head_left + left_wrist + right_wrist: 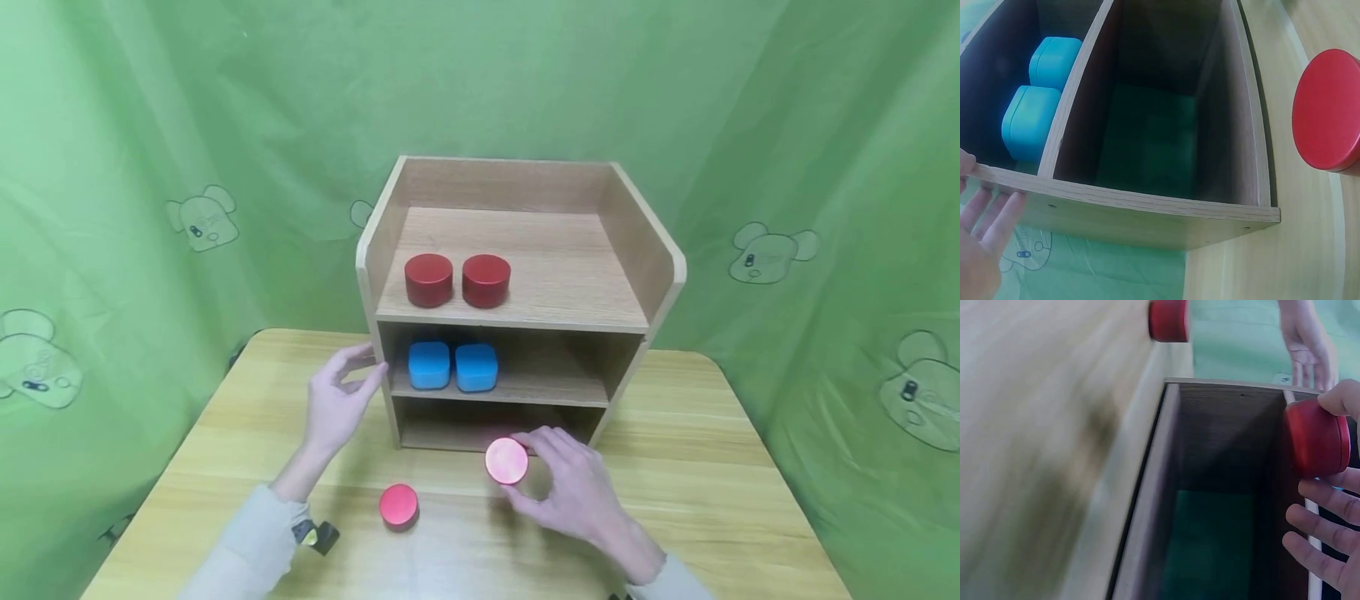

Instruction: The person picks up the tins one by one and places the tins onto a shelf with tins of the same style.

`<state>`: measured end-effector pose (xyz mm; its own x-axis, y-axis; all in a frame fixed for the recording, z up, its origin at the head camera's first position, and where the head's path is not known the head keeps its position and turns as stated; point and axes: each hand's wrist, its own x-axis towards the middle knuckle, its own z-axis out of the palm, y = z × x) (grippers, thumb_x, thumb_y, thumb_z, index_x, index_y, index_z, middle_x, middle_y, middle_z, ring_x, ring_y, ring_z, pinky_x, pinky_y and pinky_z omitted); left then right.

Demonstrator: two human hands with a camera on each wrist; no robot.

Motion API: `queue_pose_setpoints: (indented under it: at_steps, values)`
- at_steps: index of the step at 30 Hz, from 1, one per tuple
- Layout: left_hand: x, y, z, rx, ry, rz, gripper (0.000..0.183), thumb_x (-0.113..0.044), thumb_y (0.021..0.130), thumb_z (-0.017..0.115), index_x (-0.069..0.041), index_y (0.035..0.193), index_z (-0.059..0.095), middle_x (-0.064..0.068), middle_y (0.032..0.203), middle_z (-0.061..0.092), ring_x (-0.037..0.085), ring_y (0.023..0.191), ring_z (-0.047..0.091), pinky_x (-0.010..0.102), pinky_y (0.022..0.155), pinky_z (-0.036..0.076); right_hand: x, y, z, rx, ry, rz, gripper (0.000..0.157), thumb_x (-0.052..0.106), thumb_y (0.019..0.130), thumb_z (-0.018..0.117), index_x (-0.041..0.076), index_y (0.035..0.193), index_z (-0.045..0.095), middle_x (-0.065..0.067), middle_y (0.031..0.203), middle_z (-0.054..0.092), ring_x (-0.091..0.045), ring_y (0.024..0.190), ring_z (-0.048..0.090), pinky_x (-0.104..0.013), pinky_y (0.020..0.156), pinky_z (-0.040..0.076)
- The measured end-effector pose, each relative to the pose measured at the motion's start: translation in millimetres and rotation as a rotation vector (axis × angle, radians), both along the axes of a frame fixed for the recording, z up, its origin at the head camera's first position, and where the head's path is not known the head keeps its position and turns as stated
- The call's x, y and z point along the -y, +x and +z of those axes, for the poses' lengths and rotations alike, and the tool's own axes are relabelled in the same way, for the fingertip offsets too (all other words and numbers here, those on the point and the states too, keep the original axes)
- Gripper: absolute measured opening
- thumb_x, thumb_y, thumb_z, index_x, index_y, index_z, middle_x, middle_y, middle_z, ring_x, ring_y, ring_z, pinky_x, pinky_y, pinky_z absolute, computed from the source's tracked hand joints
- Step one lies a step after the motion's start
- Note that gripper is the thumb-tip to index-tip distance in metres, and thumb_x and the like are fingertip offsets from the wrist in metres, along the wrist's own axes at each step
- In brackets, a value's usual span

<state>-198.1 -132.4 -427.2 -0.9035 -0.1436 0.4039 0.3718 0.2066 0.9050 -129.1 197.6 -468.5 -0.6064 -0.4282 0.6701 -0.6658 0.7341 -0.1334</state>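
Observation:
In the head view my right hand (573,483) pinches a round red tin (506,461) between thumb and fingers, in front of the bottom compartment. The right wrist view shows this tin (1317,439) tilted, the other fingers spread beside it. My left hand (339,398) holds the left side panel of the wooden shelf (517,323), thumb at the front edge and fingers along the outer face. Another round red tin (399,507) rests on the table. Two more red tins, a left one (429,281) and a right one (486,282), stand on the top board.
Two blue rounded-square tins, one left (429,367) and one right (476,368), sit side by side in the middle compartment. The shelf stands on a wooden table (697,500), and a green curtain (510,75) hangs behind and to both sides.

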Motion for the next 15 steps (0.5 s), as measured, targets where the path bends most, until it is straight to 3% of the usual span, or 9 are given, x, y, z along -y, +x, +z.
queue_pose_setpoints:
  at_steps: [7, 15]
  values:
    - [-1, 0.0, 0.4, 0.010, 0.007, 0.007, 0.038, 0.004, 0.092, 0.075, 0.006, 0.129, 0.067, 0.025, 0.131, 0.071, -0.012, 0.101, 0.066, 0.014, 0.083, 0.065, -1, -0.7, 19.8, -0.021, -0.070, -0.018, 0.058, 0.041, 0.063, 0.091, 0.016, 0.113, 0.074, 0.008, 0.098, 0.074, -0.011, 0.087, 0.068, -0.027, 0.064, 0.063]
    - [-1, 0.7, 1.4, 0.015, 0.008, 0.006, 0.038, 0.003, 0.092, 0.075, 0.005, 0.129, 0.067, 0.025, 0.131, 0.071, -0.012, 0.101, 0.066, 0.014, 0.083, 0.065, -1, -3.1, 45.7, -0.071, -0.132, -0.033, 0.054, 0.051, 0.078, 0.080, 0.010, 0.113, 0.075, 0.001, 0.098, 0.077, -0.018, 0.087, 0.073, -0.034, 0.064, 0.065]
